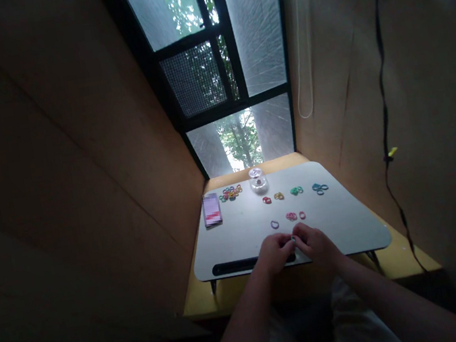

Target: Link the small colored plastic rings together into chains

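Note:
Near the front edge of the white lap table (238, 238), my left hand (273, 251) and my right hand (315, 243) meet with fingertips pinched together. Between them shows a bit of a small green hair tie (293, 238), mostly covered by the fingers. Just beyond lie a purple hair tie (275, 224), a pink pile (291, 216) and a single pink-red one (302, 215). Farther back, groups sorted by colour form a row: red (267, 200), yellow (278, 196), green (296, 190) and blue (320, 187).
A mixed heap of hair ties (230, 193) lies at the back left, beside a phone-like purple card (211, 209). A clear round container (258, 181) stands at the back. My left wrist is over a black slot (234, 266). Walls flank the table; a black cable (381, 85) hangs right.

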`<act>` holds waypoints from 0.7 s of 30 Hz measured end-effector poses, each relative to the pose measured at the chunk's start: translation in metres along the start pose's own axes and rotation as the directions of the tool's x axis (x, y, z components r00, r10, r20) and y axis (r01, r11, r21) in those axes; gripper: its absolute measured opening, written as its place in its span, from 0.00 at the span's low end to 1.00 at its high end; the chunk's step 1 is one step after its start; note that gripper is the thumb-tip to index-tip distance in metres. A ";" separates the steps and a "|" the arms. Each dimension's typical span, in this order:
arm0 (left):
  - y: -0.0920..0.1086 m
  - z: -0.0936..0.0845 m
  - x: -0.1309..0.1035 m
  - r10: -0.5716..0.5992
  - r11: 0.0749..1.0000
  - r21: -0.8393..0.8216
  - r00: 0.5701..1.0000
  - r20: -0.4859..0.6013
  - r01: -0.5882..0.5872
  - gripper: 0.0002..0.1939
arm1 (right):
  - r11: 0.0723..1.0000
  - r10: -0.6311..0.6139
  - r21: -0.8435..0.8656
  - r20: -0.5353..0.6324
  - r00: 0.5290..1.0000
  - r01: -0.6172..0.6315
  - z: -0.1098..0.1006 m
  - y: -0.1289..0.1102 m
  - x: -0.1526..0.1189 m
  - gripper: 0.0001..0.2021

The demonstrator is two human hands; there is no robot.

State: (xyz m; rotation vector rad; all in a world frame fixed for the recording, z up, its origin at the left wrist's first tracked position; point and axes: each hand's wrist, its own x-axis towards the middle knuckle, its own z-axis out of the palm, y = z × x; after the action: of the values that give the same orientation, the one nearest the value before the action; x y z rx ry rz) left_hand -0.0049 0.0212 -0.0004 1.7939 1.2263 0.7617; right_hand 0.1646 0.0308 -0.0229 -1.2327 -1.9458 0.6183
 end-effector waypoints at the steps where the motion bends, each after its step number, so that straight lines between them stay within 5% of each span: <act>1: -0.001 0.000 0.000 -0.001 1.000 -0.010 1.000 0.006 0.001 0.15 | 1.000 0.004 -0.004 0.003 1.000 -0.004 0.000 0.000 0.000 0.04; 21: -0.008 0.007 -0.001 -0.026 1.000 -0.017 0.994 -0.109 0.025 0.14 | 0.999 0.018 -0.033 0.009 1.000 -0.018 -0.001 -0.007 -0.002 0.04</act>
State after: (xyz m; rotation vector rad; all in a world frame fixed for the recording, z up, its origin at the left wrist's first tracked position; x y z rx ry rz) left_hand -0.0036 0.0198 -0.0109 1.7404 1.3085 0.8618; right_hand 0.1621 0.0260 -0.0185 -1.2714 -1.9617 0.6040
